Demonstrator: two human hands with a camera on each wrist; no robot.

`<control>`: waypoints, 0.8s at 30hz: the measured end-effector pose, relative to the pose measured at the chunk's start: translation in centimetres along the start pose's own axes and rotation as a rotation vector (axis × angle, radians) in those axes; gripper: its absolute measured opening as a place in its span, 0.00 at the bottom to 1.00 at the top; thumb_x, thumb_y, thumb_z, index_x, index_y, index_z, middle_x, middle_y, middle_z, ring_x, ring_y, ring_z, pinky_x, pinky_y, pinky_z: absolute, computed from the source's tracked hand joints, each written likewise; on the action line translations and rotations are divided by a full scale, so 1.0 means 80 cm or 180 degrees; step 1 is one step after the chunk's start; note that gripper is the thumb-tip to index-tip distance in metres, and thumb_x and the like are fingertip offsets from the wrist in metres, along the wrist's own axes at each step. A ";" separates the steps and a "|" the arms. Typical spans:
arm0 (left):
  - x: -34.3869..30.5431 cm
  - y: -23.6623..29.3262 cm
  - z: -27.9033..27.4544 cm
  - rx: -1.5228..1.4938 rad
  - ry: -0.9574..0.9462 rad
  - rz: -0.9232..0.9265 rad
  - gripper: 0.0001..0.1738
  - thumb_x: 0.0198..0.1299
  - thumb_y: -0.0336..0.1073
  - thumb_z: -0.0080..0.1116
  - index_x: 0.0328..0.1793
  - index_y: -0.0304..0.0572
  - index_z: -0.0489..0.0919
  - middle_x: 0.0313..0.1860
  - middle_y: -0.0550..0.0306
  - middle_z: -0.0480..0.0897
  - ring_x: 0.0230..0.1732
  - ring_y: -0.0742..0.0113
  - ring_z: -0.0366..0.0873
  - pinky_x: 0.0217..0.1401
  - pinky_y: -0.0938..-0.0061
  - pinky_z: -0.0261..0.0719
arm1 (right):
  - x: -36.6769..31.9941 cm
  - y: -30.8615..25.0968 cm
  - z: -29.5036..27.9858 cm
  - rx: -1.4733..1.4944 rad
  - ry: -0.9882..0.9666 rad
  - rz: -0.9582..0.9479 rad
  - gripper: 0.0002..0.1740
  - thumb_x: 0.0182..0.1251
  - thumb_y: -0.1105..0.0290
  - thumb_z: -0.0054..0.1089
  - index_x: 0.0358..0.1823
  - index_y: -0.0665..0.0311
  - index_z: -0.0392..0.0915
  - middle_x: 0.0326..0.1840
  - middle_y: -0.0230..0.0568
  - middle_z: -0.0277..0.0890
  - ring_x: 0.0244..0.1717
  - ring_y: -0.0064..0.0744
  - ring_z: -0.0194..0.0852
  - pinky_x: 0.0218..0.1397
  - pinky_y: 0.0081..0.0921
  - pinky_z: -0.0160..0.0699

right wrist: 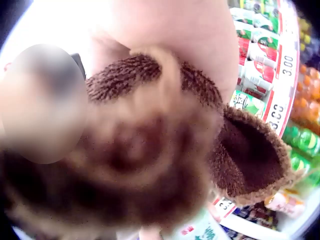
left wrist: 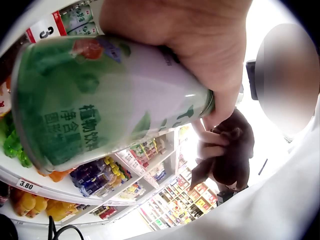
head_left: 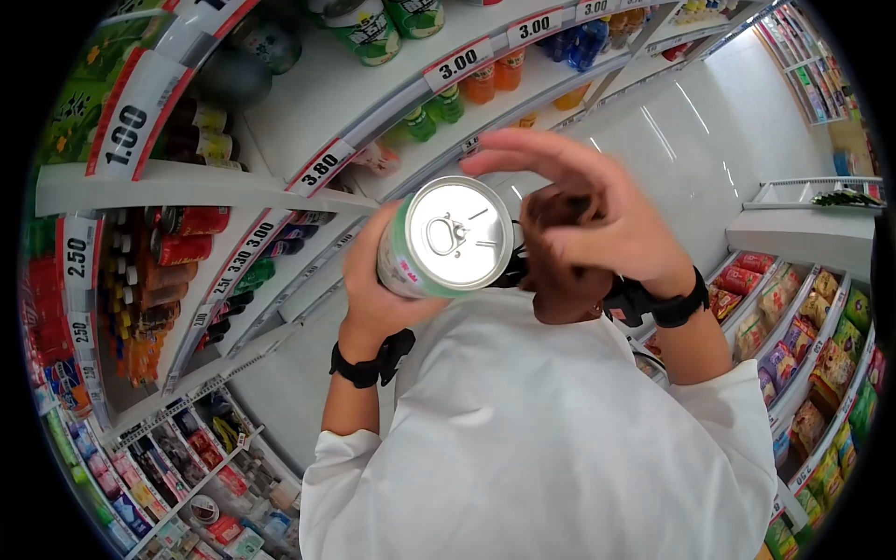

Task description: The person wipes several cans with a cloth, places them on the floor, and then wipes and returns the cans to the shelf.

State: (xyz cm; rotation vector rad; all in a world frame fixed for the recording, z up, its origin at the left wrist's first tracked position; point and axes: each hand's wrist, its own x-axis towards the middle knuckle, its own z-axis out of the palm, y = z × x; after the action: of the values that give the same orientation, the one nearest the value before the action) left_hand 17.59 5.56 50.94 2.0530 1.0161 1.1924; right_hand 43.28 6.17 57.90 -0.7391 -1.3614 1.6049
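My left hand (head_left: 369, 280) grips a green and white drink can (head_left: 457, 233) round its side. The can's silver lid and closed pull tab face up in the head view. Large green Chinese lettering runs along its body (left wrist: 95, 100) in the left wrist view. Just right of the can, my right hand (head_left: 630, 219) holds a fuzzy brown plush-like item (head_left: 560, 280) by thumb and fingers, with the index finger stretched toward the lid. A pointed, ear-like flap (right wrist: 250, 155) of that item shows in the right wrist view; what it is exactly, I cannot tell.
Drink shelves (head_left: 308, 112) with price tags curve along the left and top. Snack packets (head_left: 807, 345) fill racks at the right. Boxed goods (head_left: 201, 457) stand low at the left. Pale floor (head_left: 672, 140) shows between the shelves. Cans (head_left: 364, 28) stand on the nearest shelf.
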 end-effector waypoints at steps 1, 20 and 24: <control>0.001 -0.002 0.002 -0.0100 -0.0066 -0.0085 0.45 0.34 0.39 0.83 0.62 0.32 0.74 0.50 0.45 0.84 0.49 0.56 0.85 0.54 0.68 0.80 | -0.005 -0.009 0.005 0.0230 -0.0053 0.0659 0.39 0.54 0.78 0.69 0.70 0.63 0.68 0.63 0.40 0.75 0.57 0.27 0.75 0.60 0.25 0.75; -0.015 -0.137 0.140 -0.1338 -0.2471 -0.3547 0.30 0.53 0.25 0.69 0.62 0.37 0.69 0.42 0.56 0.81 0.33 0.70 0.82 0.35 0.73 0.82 | -0.041 0.304 -0.065 0.1162 0.1633 0.1706 0.34 0.55 0.64 0.73 0.61 0.72 0.71 0.52 0.40 0.78 0.54 0.28 0.76 0.60 0.25 0.73; -0.069 -0.214 0.203 -0.1529 -0.2937 -0.4253 0.30 0.54 0.29 0.72 0.61 0.37 0.70 0.44 0.58 0.81 0.38 0.70 0.81 0.39 0.73 0.82 | -0.084 0.423 -0.089 0.1948 0.1710 0.2175 0.33 0.54 0.65 0.73 0.61 0.70 0.71 0.52 0.40 0.78 0.53 0.30 0.76 0.60 0.25 0.73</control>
State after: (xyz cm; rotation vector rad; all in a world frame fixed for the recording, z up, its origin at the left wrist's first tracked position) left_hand 24.53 9.27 27.99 0.8816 1.0774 -0.2187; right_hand 44.18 2.95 22.82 -1.1969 -0.1885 1.9871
